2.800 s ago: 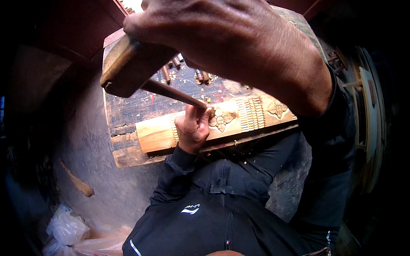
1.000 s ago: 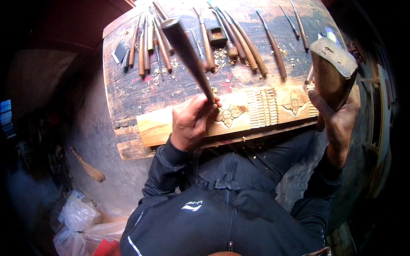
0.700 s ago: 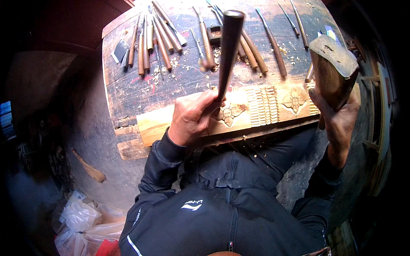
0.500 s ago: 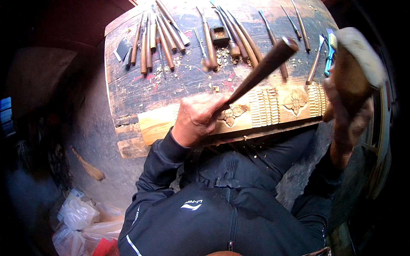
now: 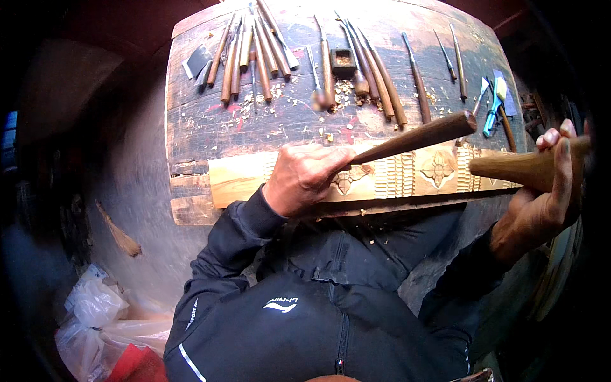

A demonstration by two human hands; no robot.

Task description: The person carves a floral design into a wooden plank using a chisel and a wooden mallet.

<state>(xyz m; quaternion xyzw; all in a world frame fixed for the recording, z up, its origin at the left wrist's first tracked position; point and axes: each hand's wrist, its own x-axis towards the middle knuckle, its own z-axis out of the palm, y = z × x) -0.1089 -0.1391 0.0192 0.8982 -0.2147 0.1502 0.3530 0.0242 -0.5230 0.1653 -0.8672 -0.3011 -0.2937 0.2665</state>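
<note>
My left hand (image 5: 304, 177) is closed round a carving chisel (image 5: 420, 135), its dark wooden handle slanting up to the right. The blade end is hidden under the fist, low over a pale wooden board (image 5: 238, 177) beside a carved flower (image 5: 347, 179). A second carved flower (image 5: 438, 168) and bands of small ridged cuts lie farther right along the board. Beyond the board's right end, my right hand (image 5: 541, 200) grips a wooden mallet (image 5: 509, 169), fingers partly raised round it. The mallet's narrower end points left; its other end runs into the dark rim.
Across the far side of the worn workbench (image 5: 216, 130) lie several wooden-handled chisels (image 5: 264, 51), a small dark box (image 5: 344, 62) and wood shavings. A blue brush (image 5: 494, 111) rests at the right. On the floor at left are a hand broom (image 5: 119, 234) and plastic bags (image 5: 95, 312).
The mallet has turned from upright to nearly level and dropped lower on the right. The chisel handle leans farther right and lower. My left hand stays at the board.
</note>
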